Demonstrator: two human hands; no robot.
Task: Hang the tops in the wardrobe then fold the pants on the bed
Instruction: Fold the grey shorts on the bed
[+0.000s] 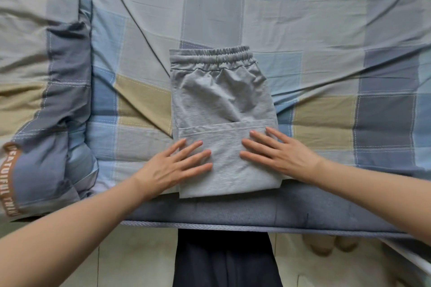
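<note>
Presently catalogued:
Hidden: lower layers of the grey pants (224, 109) lie under the top fold; quilt (35, 77) lettering is cut off at the left edge.
Pants: folded into a rectangle, waistband away from the person, near the front edge of the bed (303, 18).
Left hand (172, 168): flat, palm down, fingers spread on the fold's left side.
Right hand (279, 154): flat, fingers straight on the fold's right side.
Grip: neither hand grasps; both press with fingers extended.
</note>
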